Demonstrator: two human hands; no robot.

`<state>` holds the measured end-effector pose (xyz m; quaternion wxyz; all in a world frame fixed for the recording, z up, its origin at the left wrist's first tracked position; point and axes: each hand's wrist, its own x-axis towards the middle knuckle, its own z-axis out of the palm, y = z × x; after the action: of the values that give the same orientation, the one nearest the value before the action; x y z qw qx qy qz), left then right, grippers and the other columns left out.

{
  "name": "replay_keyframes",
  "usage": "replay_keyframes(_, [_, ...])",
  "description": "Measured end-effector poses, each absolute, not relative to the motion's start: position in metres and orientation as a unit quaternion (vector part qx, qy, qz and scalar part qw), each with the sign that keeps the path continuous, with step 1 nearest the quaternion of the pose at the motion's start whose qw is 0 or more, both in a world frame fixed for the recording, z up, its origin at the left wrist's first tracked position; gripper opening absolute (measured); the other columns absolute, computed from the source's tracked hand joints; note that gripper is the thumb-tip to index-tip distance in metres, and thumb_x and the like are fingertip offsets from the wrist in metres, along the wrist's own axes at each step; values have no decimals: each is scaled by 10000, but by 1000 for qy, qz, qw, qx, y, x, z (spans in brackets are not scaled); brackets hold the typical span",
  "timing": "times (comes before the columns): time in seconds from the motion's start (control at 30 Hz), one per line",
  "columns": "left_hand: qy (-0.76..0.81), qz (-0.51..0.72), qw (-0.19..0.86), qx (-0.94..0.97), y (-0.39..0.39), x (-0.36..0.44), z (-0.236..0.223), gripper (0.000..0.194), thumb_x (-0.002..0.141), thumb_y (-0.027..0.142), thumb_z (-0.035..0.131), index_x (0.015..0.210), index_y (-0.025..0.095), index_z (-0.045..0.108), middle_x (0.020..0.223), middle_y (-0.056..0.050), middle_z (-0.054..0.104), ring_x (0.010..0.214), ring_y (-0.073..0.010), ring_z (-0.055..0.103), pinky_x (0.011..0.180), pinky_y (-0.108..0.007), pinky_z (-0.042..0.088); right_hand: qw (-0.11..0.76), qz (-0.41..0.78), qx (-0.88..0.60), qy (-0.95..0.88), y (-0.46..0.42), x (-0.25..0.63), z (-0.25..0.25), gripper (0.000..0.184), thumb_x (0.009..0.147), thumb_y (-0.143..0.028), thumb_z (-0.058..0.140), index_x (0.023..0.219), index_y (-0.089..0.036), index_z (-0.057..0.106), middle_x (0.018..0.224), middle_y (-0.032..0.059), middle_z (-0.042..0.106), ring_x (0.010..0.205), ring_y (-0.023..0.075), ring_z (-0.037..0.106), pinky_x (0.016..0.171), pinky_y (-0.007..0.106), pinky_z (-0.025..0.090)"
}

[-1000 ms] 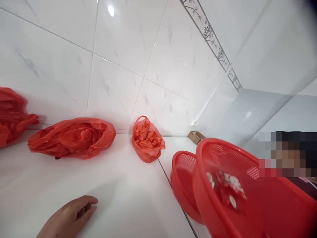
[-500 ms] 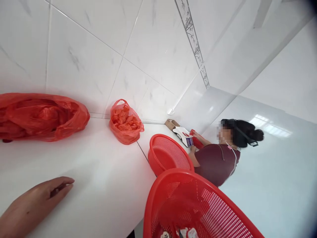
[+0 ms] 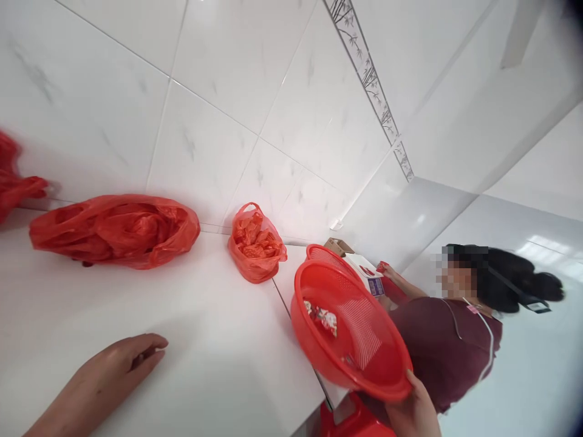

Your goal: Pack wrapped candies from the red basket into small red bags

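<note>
My right hand (image 3: 415,408) is closed on the near rim of a red perforated plastic basket (image 3: 314,351), thumb on the edge. The basket is tilted, and a few small patterned packets (image 3: 324,317) lie inside. Behind it, a second red basket (image 3: 334,257) is partly covered. My left hand (image 3: 121,367) hovers over or rests on the white table (image 3: 214,364), holding nothing, its fingers loosely bent with a gap by the thumb. Beyond it, against the wall, sit a long red plastic bag (image 3: 116,233) and a smaller red bag (image 3: 257,249) stuffed with crumpled red plastic.
Another red bag (image 3: 13,182) is at the far left. On the right, a person in a maroon top (image 3: 449,340) stands by a white scale (image 3: 364,265) and a cardboard box (image 3: 337,246). Below the basket is a red stool-like object (image 3: 359,419).
The held basket has moved up and away over the table's right end, now overlapping the other basket. My right hand has come into view. The view has shifted left; my left hand keeps its shape.
</note>
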<state>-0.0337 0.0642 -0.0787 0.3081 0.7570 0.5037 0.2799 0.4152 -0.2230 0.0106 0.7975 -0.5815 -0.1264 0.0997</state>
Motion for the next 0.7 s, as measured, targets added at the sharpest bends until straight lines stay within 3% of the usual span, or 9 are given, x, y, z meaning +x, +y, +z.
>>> replay_keyframes(0.17, [485, 229, 335, 775, 59, -39, -74, 287, 830, 472, 467, 960, 321, 673, 1012, 25, 704, 932, -225, 637, 814, -315, 486, 871, 132, -470, -51, -163, 449, -7, 151, 623, -147, 620, 758, -205, 586, 681, -67, 674, 556, 95, 613, 524, 204, 498])
replay_keyframes(0.37, [462, 243, 334, 785, 60, -40, -81, 328, 847, 480, 444, 960, 293, 690, 958, -32, 703, 871, -225, 659, 750, -308, 519, 875, 140, -464, -2, -177, 450, -39, 148, 590, -123, 624, 603, -206, 501, 485, -80, 557, 358, 79, 488, 377, 180, 442])
replay_keyframes(0.53, [462, 235, 332, 788, 61, -40, -86, 327, 852, 497, 443, 956, 308, 689, 957, -24, 700, 877, -224, 655, 753, -311, 524, 868, 131, -479, -18, -181, 458, -48, 139, 610, -140, 675, 709, -229, 632, 663, -25, 661, 513, 139, 620, 452, 223, 537])
replay_keyframes(0.7, [468, 217, 339, 787, 61, -39, -83, 315, 842, 491, 451, 962, 313, 682, 968, -15, 696, 885, -225, 653, 759, -308, 522, 846, 117, -519, -43, -173, 476, -37, 142, 629, -175, 682, 764, -219, 679, 772, 18, 681, 636, 151, 652, 511, 213, 560])
